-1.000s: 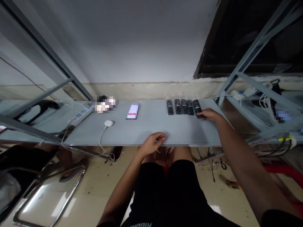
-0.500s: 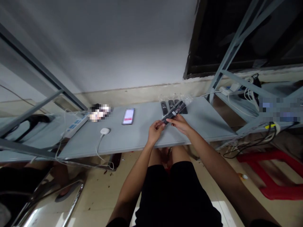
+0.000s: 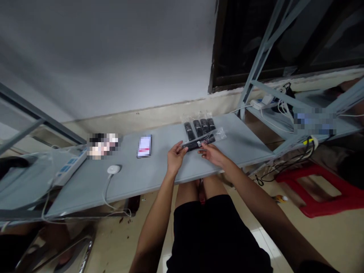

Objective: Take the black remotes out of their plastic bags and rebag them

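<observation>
My left hand (image 3: 175, 157) pinches the left end of a black remote control (image 3: 195, 145) in a clear plastic bag. My right hand (image 3: 212, 154) holds the same remote from its near side, with the thumb on it close to a small white label. The remote lies nearly level across both hands, just above the tabletop, and the loose end of its bag sticks out to the right. Behind it, several more bagged black remotes (image 3: 199, 128) lie side by side on the grey table (image 3: 162, 167).
A phone with a lit screen (image 3: 144, 146) lies left of my hands. Farther left are a round white charger (image 3: 113, 169) with its cable, a blurred item (image 3: 102, 146) and a power strip (image 3: 71, 167). A red stool (image 3: 321, 189) stands at right. A metal frame (image 3: 257, 57) rises behind it.
The held remote has turned from a steep slant to nearly level and come away from the row behind. My right hand's fingers have loosened somewhat. The view has shifted to the right.
</observation>
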A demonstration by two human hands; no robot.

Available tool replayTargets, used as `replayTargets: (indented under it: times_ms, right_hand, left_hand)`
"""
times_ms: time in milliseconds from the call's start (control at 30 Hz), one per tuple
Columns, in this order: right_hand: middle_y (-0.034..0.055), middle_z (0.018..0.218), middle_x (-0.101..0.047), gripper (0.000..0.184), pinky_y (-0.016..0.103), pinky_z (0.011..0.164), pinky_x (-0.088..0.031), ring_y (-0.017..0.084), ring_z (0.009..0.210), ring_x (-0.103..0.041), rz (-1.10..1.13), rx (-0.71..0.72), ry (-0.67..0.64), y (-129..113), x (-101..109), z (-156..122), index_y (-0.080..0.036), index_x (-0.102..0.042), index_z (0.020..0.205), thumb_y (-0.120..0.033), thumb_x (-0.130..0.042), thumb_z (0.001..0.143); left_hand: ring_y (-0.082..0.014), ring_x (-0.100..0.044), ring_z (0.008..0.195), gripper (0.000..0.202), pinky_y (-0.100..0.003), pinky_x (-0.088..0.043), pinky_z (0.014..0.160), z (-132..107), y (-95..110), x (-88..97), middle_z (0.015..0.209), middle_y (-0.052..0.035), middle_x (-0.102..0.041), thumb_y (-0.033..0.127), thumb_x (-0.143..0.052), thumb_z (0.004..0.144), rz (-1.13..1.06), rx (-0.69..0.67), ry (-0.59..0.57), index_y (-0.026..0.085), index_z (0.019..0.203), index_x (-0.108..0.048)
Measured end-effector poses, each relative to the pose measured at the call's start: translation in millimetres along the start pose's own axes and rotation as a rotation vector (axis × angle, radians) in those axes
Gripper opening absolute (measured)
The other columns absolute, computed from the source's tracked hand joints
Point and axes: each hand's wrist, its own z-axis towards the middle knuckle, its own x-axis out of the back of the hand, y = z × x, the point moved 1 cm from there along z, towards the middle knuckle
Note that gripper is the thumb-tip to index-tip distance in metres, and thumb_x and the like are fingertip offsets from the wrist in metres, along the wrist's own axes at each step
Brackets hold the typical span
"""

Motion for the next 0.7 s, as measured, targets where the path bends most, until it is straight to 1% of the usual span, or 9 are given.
replayTargets:
  times_ms: [67,133,200,300,400,567,633,700]
  right_hand:
    - [0.0003,0.083,-0.077,0.031,0.019,0.053,-0.052,0.015,0.074,-0.075,0.102,-0.028,0.048,-8,11,0,-0.022,-0.066,0.088,-0.043,-0.088,0.078]
    - [0.0032,0.085,-0.079,0.022,0.02,0.056,-0.057,0.016,0.075,-0.076,0.161,-0.048,0.06,-17,20,1,-0.022,-0.065,0.09,-0.042,-0.075,0.091]
    - [0.0053,0.086,-0.08,0.019,0.024,0.058,-0.06,0.018,0.077,-0.077,0.185,-0.057,0.039,-21,23,2,-0.023,-0.065,0.092,-0.041,-0.066,0.097]
    - [0.0088,0.09,-0.081,0.018,0.028,0.062,-0.062,0.021,0.082,-0.078,0.194,-0.086,-0.018,-19,20,1,-0.022,-0.066,0.095,-0.039,-0.061,0.099]
    - [0.0118,0.098,-0.081,0.022,0.027,0.067,-0.063,0.021,0.087,-0.078,0.207,-0.094,-0.074,-13,16,-1,-0.02,-0.066,0.098,-0.04,-0.058,0.099]
    - [0.012,0.105,-0.081,0.026,0.031,0.07,-0.064,0.023,0.092,-0.077,0.178,-0.088,-0.168,-11,18,-3,-0.021,-0.066,0.107,-0.044,-0.059,0.097]
    - [0.013,0.108,-0.08,0.029,0.031,0.07,-0.063,0.024,0.094,-0.077,0.169,-0.087,-0.203,-10,19,-3,-0.021,-0.066,0.111,-0.045,-0.059,0.097]
    - [0.0144,0.111,-0.08,0.033,0.031,0.07,-0.063,0.024,0.094,-0.077,0.17,-0.085,-0.234,-9,20,-2,-0.02,-0.066,0.116,-0.046,-0.059,0.097]
  left_hand:
    - [-0.0172,-0.07,0.085,0.084,-0.031,-0.058,0.085,7,10,8.0,0.087,-0.0041,-0.074,0.054,-0.093,0.066,-0.02,-0.02,0.052,0.011,0.133,-0.068]
    - [-0.0178,-0.071,0.087,0.079,-0.031,-0.059,0.085,15,25,15.3,0.094,-0.007,-0.077,0.054,-0.094,0.063,-0.047,-0.018,0.066,0.011,0.126,-0.073]
    - [-0.0186,-0.071,0.089,0.072,-0.032,-0.059,0.085,23,43,20.2,0.098,-0.0089,-0.078,0.053,-0.094,0.062,-0.032,-0.024,0.073,0.011,0.117,-0.077]
    - [-0.0188,-0.07,0.088,0.066,-0.033,-0.06,0.085,33,66,22.8,0.098,-0.0085,-0.079,0.051,-0.095,0.061,0.018,-0.014,0.063,0.012,0.113,-0.081]
    - [-0.0187,-0.07,0.087,0.06,-0.033,-0.06,0.084,39,81,23.4,0.097,-0.0078,-0.079,0.05,-0.092,0.064,0.079,-0.045,0.065,0.013,0.11,-0.082]
    - [-0.0202,-0.071,0.081,0.041,-0.033,-0.06,0.077,39,94,21.6,0.087,-0.0058,-0.079,0.046,-0.081,0.078,0.317,-0.205,0.097,0.015,0.104,-0.084]
    - [-0.0217,-0.072,0.082,0.034,-0.032,-0.059,0.076,39,98,17.9,0.085,-0.0061,-0.079,0.043,-0.078,0.081,0.41,-0.277,0.126,0.016,0.101,-0.084]
    - [-0.0218,-0.073,0.083,0.03,-0.031,-0.059,0.074,41,103,12.5,0.086,-0.0068,-0.079,0.04,-0.075,0.083,0.451,-0.324,0.144,0.016,0.099,-0.084]
